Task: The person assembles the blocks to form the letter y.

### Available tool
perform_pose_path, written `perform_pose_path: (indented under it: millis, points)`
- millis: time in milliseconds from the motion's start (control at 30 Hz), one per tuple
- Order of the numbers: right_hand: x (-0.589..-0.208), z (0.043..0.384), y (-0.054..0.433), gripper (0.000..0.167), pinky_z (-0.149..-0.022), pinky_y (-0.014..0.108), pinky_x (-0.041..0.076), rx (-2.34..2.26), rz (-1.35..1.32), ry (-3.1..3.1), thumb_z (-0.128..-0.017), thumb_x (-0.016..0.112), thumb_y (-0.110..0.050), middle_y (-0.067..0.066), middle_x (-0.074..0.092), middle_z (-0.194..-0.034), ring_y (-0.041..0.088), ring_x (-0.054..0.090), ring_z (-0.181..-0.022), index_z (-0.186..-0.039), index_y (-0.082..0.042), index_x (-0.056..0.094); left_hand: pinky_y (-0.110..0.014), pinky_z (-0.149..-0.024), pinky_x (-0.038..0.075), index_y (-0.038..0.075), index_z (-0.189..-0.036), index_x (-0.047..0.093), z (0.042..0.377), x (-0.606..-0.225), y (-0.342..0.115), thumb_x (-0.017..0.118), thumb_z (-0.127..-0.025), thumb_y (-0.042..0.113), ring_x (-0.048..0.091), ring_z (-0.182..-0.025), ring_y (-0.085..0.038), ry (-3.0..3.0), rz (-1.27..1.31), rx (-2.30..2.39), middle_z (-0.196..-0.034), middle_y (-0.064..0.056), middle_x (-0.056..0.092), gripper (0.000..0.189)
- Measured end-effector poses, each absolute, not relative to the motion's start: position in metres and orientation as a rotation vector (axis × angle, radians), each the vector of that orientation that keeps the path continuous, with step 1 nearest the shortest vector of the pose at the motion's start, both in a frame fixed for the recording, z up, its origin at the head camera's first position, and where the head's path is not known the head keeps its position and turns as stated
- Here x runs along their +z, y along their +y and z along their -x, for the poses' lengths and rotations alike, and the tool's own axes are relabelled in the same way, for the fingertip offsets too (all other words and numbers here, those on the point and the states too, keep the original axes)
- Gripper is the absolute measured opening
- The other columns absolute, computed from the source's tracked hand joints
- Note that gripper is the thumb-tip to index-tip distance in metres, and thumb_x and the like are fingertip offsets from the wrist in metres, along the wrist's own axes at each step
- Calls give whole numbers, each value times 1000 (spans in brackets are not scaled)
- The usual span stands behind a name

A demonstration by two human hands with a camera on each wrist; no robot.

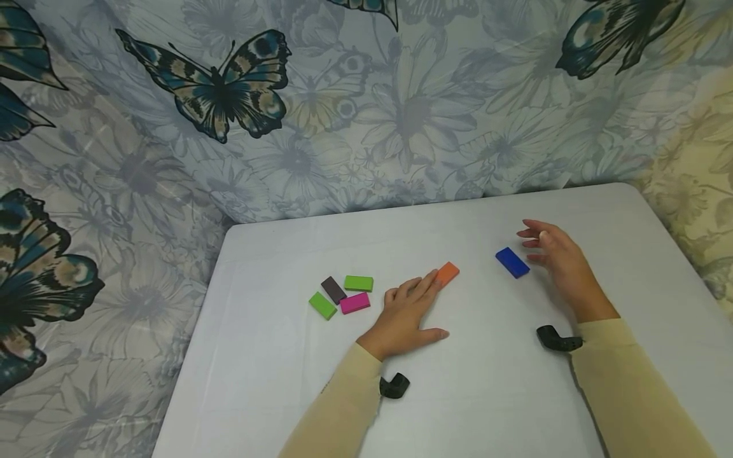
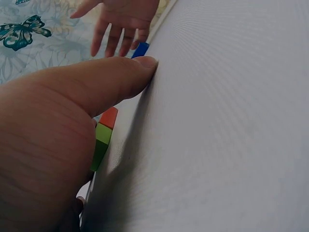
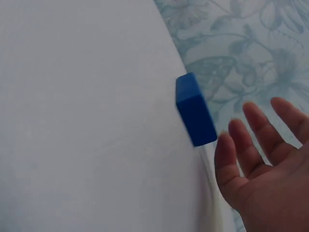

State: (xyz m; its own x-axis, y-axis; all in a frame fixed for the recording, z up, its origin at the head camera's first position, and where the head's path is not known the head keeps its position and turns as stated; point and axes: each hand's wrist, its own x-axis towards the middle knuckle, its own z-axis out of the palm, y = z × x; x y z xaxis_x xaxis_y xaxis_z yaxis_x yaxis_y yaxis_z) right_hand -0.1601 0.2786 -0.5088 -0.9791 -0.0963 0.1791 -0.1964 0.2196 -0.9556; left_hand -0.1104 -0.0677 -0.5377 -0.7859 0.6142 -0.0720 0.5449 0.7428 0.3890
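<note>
My left hand lies flat over the white table, its fingers stretched out and the fingertips touching the near end of an orange block. In the left wrist view, a green block shows close to the orange one, partly hidden behind the thumb side of the hand. My right hand hovers just right of a blue block, palm turned inward and fingers loosely bent. Nothing is in its grasp. The right wrist view has the blue block beside the fingertips; whether they touch it I cannot tell.
Left of my left hand lie a magenta block, a dark brown block, a green block and another green block, grouped closely. The white table ends at a butterfly-patterned curtain behind and at the sides.
</note>
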Motion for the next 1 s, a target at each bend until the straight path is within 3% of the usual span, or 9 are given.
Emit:
perform_pose_path:
  millis: [333, 567, 700, 867, 1000]
  points:
    - [-526, 152, 280, 51, -87, 15, 53, 1793, -179, -2471, -117, 53, -27, 20, 55, -150, 18, 57, -123, -161, -1, 47, -49, -115, 26, 21, -176, 15, 111, -538, -68, 68, -102, 62, 15, -161, -20, 2766, -934, 512, -181, 13, -6, 100]
    - [-529, 151, 282, 64, -84, 15, 48, 1714, -151, -2661, -109, 71, -26, 16, 53, -156, 20, 54, -124, -166, -12, 45, -50, -115, 27, 21, -176, 15, 111, -540, -67, 68, -102, 62, 15, -161, -20, 2750, -934, 537, -181, 13, -6, 100]
    - [-532, 154, 285, 73, -83, 19, 45, 1616, -215, -2786, -105, 75, -13, 17, 50, -158, 28, 53, -122, -169, -17, 41, -50, -115, 27, 20, -176, 16, 110, -539, -67, 68, -103, 61, 15, -161, -20, 2749, -933, 537, -181, 12, -6, 100]
    - [-533, 155, 288, 85, -77, 24, 44, 1542, -323, -2859, -97, 75, 1, 16, 51, -153, 25, 51, -107, -170, -21, 40, -50, -115, 27, 19, -176, 16, 109, -537, -68, 69, -102, 61, 16, -161, -20, 2749, -938, 545, -182, 11, -4, 99]
    - [-533, 156, 286, 87, -81, 24, 42, 1512, -494, -2853, -93, 76, 6, 16, 45, -159, 23, 49, -116, -170, -15, 40, -50, -115, 27, 19, -176, 17, 109, -536, -67, 69, -102, 60, 16, -161, -20, 2752, -939, 553, -182, 11, -3, 99]
